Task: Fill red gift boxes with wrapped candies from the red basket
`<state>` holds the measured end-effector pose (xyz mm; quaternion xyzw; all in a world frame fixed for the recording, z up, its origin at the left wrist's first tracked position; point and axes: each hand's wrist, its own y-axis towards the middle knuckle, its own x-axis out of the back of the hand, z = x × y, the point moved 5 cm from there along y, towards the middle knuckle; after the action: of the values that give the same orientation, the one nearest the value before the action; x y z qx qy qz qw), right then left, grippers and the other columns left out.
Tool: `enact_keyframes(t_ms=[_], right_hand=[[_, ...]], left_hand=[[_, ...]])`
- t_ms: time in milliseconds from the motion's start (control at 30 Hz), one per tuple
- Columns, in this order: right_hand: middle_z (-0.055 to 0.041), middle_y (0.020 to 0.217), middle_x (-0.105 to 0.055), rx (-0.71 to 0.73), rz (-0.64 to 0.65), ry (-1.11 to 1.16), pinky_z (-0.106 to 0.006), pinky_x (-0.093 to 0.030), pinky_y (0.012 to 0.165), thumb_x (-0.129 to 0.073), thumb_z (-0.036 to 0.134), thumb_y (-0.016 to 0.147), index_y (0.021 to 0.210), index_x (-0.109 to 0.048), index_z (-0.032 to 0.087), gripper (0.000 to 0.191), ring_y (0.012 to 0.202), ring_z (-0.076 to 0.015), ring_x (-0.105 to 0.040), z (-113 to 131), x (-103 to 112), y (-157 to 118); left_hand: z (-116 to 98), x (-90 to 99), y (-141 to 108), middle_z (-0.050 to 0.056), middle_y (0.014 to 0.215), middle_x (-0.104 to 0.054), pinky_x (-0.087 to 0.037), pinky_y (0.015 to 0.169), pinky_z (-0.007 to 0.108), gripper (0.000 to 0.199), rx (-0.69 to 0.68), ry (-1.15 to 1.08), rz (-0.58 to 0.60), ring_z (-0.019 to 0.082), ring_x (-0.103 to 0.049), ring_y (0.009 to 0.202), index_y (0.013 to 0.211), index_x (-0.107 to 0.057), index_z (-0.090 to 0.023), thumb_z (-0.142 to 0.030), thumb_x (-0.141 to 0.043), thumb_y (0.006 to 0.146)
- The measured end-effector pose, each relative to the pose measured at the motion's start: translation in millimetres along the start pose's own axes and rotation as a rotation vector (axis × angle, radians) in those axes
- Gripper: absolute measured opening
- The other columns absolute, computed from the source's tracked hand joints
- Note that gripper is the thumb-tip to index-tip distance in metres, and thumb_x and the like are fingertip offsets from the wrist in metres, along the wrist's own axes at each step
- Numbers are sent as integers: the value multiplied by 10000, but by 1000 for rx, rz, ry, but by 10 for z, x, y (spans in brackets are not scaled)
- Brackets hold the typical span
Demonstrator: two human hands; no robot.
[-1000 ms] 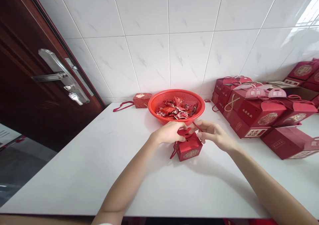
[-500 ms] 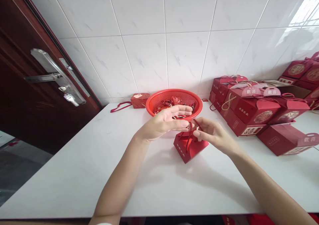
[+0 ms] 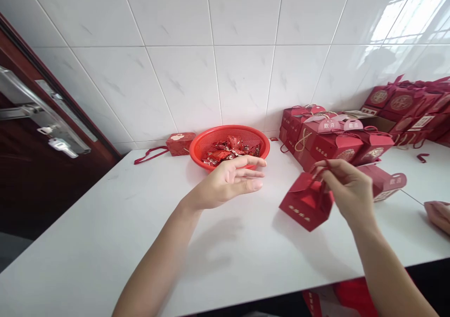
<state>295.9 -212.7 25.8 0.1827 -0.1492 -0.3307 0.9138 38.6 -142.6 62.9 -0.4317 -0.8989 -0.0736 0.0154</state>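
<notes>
My right hand [image 3: 346,181] pinches the cord handle of a small red gift box [image 3: 304,204] with gold lettering, which hangs tilted over the white table [image 3: 246,261]. My left hand [image 3: 234,181] has its fingers spread and holds nothing; it is in front of the near rim of a red plastic basket [image 3: 197,155]. Inside the basket lie several red-wrapped pieces [image 3: 234,146], partly hidden behind my left hand.
Stacked red boxes [image 3: 333,143] stand at the right, with more [image 3: 404,97] behind. A small red box [image 3: 180,143] with a strap is left of the basket. Another person's hand [image 3: 439,214] rests at the right edge. A door [image 3: 52,143] is at the left.
My right hand has carried the gift box by its cord to the right, away from my left hand. The view has turned right, and another person's hand has come into sight.
</notes>
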Motion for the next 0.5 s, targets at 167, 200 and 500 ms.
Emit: enact_keyframes(t_ms=[167, 200, 500], right_hand=[[-59, 774, -712, -35, -296, -65, -280, -494, 551, -641, 262, 648, 808, -681, 186, 182, 603, -159, -616, -307, 522, 265], [-63, 767, -708, -52, -316, -70, -301, -512, 595, -633, 254, 650, 802, -669, 187, 170, 637, -178, -635, -386, 569, 312], [-103, 786, -685, -138, -429, -111, -405, -533, 744, -555, 252, 726, 771, -552, 221, 55, 736, -255, -675, -746, 668, 502]], left_hand=[[67, 27, 43, 97, 1398, -557, -524, 971, 402, 409, 32, 58, 8, 278, -598, 1207, 1204, -647, -228, -364, -753, 832], [78, 23, 48, 98, 1389, -563, -524, 969, 403, 405, 36, 69, 12, 276, -603, 1199, 1200, -648, -225, -368, -748, 835], [119, -14, 64, 98, 1345, -584, -532, 938, 383, 387, 62, 119, 52, 275, -598, 1200, 1203, -641, -224, -360, -727, 851]])
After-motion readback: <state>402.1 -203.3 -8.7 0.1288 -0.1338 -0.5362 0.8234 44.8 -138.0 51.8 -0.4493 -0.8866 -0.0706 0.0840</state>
